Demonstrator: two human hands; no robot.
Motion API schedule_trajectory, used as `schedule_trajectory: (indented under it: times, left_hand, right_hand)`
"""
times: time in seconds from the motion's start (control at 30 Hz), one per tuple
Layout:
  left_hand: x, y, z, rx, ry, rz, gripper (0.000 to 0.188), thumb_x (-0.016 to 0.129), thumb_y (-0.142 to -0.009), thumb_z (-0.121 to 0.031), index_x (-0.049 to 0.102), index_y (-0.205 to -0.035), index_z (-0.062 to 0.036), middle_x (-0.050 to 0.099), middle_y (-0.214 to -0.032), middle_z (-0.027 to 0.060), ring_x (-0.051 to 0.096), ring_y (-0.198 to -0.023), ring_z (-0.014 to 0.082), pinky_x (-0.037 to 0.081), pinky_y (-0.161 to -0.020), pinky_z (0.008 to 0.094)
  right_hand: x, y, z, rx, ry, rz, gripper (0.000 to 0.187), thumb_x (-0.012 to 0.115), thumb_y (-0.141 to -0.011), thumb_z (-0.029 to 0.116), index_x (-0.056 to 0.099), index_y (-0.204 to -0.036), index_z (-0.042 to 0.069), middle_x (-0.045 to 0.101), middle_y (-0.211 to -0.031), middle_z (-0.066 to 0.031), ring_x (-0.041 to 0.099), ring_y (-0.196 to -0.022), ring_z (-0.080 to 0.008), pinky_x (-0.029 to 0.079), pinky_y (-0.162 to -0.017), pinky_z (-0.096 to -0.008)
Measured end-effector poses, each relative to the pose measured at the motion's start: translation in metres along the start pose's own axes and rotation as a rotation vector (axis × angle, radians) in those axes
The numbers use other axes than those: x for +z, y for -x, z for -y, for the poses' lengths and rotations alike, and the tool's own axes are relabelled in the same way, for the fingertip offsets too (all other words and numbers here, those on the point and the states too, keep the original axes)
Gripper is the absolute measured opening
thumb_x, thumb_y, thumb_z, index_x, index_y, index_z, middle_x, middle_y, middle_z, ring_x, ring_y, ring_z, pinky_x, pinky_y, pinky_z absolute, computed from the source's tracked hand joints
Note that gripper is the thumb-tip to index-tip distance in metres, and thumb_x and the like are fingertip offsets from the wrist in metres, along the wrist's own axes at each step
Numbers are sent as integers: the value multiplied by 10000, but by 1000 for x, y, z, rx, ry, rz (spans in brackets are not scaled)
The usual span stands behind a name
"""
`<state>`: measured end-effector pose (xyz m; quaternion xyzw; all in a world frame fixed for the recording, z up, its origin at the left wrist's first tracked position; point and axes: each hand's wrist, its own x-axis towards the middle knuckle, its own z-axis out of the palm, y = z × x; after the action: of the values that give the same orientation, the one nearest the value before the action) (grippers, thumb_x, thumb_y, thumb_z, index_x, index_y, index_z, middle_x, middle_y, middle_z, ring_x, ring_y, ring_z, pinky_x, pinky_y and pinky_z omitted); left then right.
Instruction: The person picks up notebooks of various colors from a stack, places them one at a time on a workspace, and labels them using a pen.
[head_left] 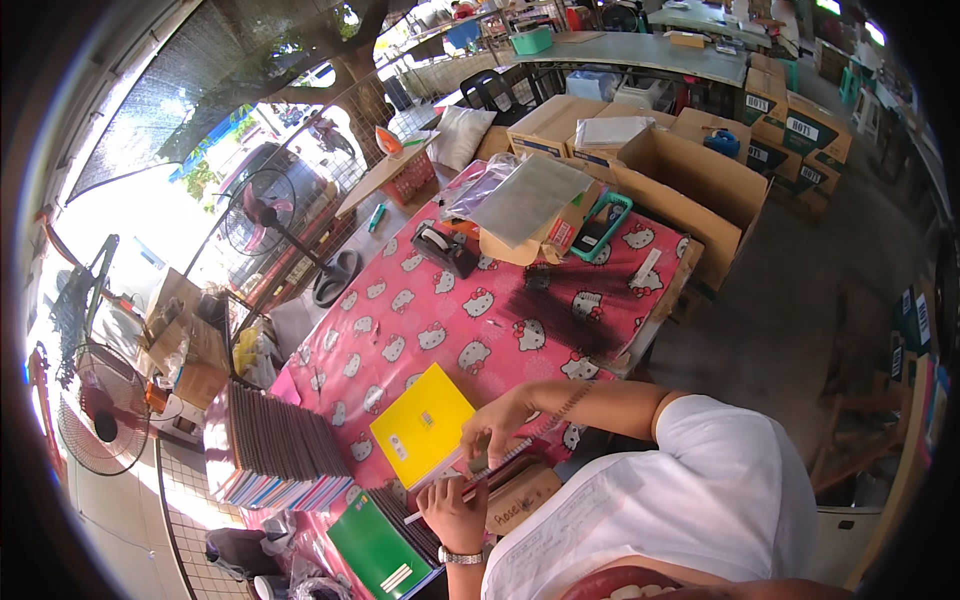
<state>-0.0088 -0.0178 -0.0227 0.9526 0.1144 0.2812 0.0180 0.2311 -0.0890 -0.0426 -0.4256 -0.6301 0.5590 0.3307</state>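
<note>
My left hand [452, 512], with a watch on its wrist, grips a thin notebook [500, 462] seen edge-on, just above a small brown cardboard box [524, 497]. My right hand [496, 420] reaches in from the right and pinches the upper edge of the same notebook. A yellow notebook [420, 425] lies flat beside my right hand on the pink patterned tablecloth [470, 320]. A green notebook [375, 548] lies by my left hand on a row of dark notebooks.
A tall stack of notebooks [270, 452] stands at the table's left end. A tape dispenser [445, 246], plastic sleeves [525, 198] and a teal tray [603, 226] sit at the far end. Open cardboard boxes [690, 185] crowd the floor beyond. Fans [262, 212] stand to the left.
</note>
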Motion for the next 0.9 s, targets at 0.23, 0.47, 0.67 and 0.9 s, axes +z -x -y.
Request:
schedule_trajectory:
  times: [0.23, 0.47, 0.67, 0.9]
  left_hand:
    - [-2, 2, -1, 23, 63, 23, 252, 791, -709, -225, 601, -808, -91, 606, -709, 71, 601, -695, 283, 443, -734, 416]
    - [-9, -1, -4, 30, 11, 101, 225, 746, -759, -241, 643, -898, -98, 620, -743, 55, 606, -717, 264, 428, -796, 431]
    - [-5, 5, 7, 19, 93, 171, 188, 696, -790, -183, 640, -945, -92, 640, -793, 59, 614, -779, 273, 414, -850, 449]
    - [-18, 9, 1, -90, -108, 103, 221, 743, -757, -244, 632, -893, -110, 640, -871, 56, 605, -960, 268, 319, -1015, 530]
  right_hand:
    - [0, -13, -10, -110, -298, 141, 598, 796, -760, 381, 617, -1218, 42, 609, -1174, -76, 544, -1132, -203, 385, -1003, -358]
    - [-1, -10, -14, -154, -321, 145, 560, 786, -770, 344, 621, -1219, 55, 618, -1167, -69, 539, -1142, -196, 399, -984, -356]
    - [-2, -5, -10, 4, -210, 24, 549, 787, -772, 363, 636, -1200, 54, 605, -1174, -66, 530, -1125, -187, 401, -963, -360]
    - [1, -28, 0, -89, -89, 147, 543, 767, -810, 372, 624, -1225, 53, 584, -1181, -82, 523, -1146, -192, 388, -1006, -361]
